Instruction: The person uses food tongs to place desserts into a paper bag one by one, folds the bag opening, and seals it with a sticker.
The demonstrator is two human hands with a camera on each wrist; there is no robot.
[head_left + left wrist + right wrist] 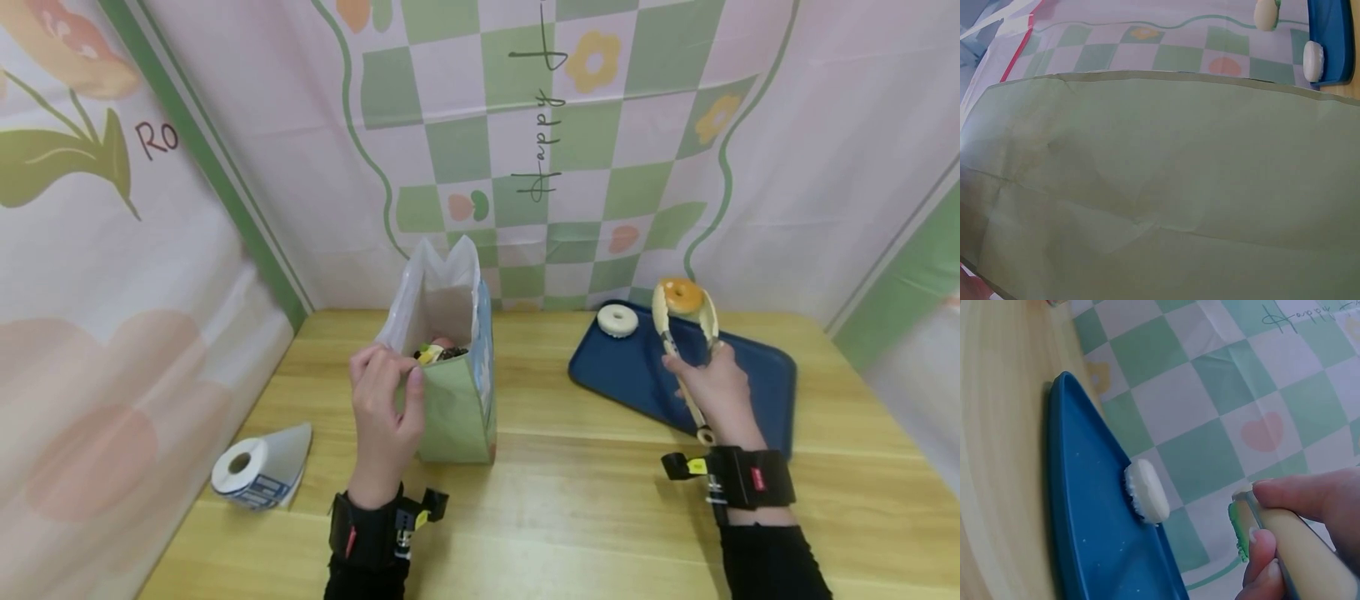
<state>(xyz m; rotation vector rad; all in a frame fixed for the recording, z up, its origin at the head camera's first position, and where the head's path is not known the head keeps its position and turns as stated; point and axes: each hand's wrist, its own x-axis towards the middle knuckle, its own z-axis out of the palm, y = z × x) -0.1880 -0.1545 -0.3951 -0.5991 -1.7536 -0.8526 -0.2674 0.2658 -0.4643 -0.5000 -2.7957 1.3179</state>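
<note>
My left hand pinches the top edge of a green paper bag, which stands upright with its mouth open. Some food-like pieces show inside, partly hidden by the front panel. In the left wrist view the bag's green panel fills most of the picture. My right hand grips beige tongs, whose ends hold an orange-topped doughnut above the tray's back edge. A frilly green edge shows beside the tongs in the right wrist view. A white doughnut sits at the tray's back left corner.
The blue tray lies on the right of the wooden table. A roll of labels, its strip partly unwound, stands at the left. Behind the table hangs a green-and-white checked curtain.
</note>
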